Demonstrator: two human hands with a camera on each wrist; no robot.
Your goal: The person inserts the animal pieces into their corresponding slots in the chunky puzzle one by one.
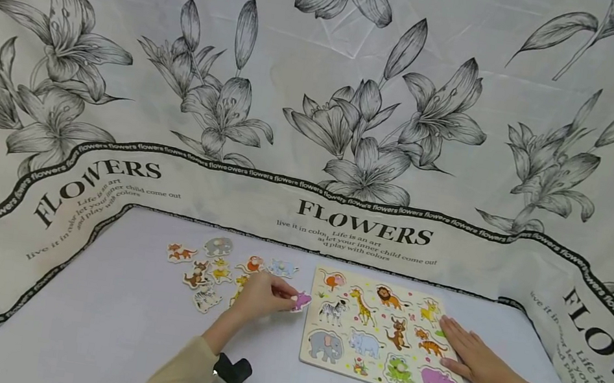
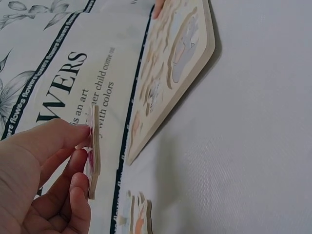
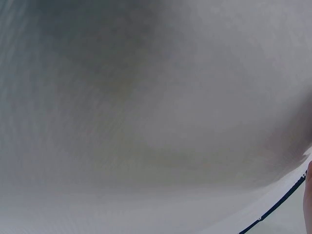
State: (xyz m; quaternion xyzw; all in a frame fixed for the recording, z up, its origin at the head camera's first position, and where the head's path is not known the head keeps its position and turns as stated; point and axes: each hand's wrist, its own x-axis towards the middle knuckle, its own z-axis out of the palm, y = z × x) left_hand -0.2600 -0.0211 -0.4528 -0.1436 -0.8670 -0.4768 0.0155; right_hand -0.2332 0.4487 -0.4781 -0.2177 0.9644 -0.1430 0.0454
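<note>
My left hand [image 1: 259,296] pinches a purple hippo puzzle piece [image 1: 300,302] between thumb and fingers, just off the left edge of a wooden animal puzzle board [image 1: 362,281]. In the left wrist view the piece [image 2: 96,151] stands edge-on, held up on its side. A purple hippo picture [image 1: 438,381] shows at the board's lower right corner. My right hand [image 1: 485,367] lies along the board's right edge, fingers extended and touching it. The right wrist view is mostly a blurred pale surface, with a sliver of hand [image 3: 308,200] at its right side.
Left of the board lie several loose pieces, among them a tiger [image 1: 181,254], a grey elephant [image 1: 219,246], a kangaroo [image 1: 195,275], a zebra [image 1: 206,299], a monkey [image 1: 255,264] and a blue rhino [image 1: 284,268]. Behind rises a flower-printed cloth [image 1: 257,211].
</note>
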